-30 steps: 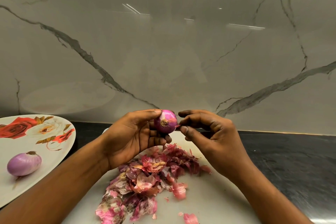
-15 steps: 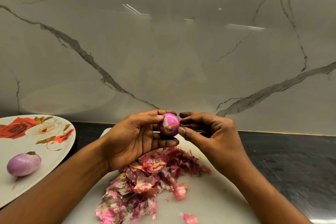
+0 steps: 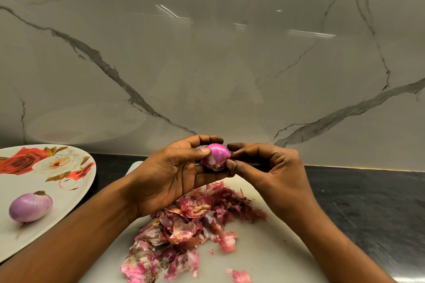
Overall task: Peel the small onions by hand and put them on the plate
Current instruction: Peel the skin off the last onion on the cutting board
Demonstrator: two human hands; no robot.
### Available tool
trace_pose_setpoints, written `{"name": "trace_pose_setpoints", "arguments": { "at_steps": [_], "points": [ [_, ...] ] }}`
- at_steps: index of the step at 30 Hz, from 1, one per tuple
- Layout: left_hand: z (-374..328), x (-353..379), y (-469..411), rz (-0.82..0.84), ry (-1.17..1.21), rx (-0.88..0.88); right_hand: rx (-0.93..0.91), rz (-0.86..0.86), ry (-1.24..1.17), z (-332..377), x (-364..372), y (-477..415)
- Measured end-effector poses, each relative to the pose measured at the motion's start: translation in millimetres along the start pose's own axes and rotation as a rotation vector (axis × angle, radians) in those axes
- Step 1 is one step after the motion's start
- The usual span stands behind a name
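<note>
The left hand (image 3: 170, 174) is gripping a small onion (image 3: 216, 156), with its fingers curled behind and beneath the onion and its thumb (image 3: 204, 150) pressing on the onion's left face. The right hand (image 3: 271, 174) is pinching the same onion from the opposite side. Its thumb tip (image 3: 230, 164) is touching the skin just beside the brown root end, and its other fingers are bending in behind. Together, the two hands are holding the onion in the air above the far end of the cutting board (image 3: 264, 248). The onion is showing glossy pink-purple skin, and its root end is pointing down and toward the camera.

A heap of peels (image 3: 188, 225), pink, reddish and papery, is lying on the cutting board under the hands and spreading toward the board's near left corner. A few loose pink scraps are lying apart from the heap on the board's near part.

The plate (image 3: 23, 181), white with red and cream roses printed on its far part, is sitting to the left of the cutting board. One pale purple peeled onion (image 3: 30, 207) is resting on the plate's near half, on its side with its brown tip pointing up. The cutting board and the plate are both sitting on a dark tabletop (image 3: 368, 202), which is showing to the right of the board and in the gap between board and plate. A wall (image 3: 207, 64) of grey-veined marble is rising behind the cutting board.
</note>
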State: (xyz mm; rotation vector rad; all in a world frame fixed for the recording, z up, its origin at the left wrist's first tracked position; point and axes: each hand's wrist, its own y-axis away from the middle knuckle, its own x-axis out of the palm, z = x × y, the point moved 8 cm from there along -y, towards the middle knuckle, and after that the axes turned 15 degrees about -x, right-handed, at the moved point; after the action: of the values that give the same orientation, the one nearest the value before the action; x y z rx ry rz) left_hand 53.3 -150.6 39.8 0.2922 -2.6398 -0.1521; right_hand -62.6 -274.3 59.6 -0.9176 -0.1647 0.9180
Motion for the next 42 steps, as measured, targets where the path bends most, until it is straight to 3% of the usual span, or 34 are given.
{"name": "trace_pose_setpoints", "arguments": {
  "at_steps": [31,42],
  "points": [
    [-2,-7,-2,-0.074,0.068,0.023,-0.023,0.040,0.079,2,0,0],
    [-2,-11,-2,-0.128,-0.028,0.028,0.016,0.018,0.052,0,-2,1]
  ]
}}
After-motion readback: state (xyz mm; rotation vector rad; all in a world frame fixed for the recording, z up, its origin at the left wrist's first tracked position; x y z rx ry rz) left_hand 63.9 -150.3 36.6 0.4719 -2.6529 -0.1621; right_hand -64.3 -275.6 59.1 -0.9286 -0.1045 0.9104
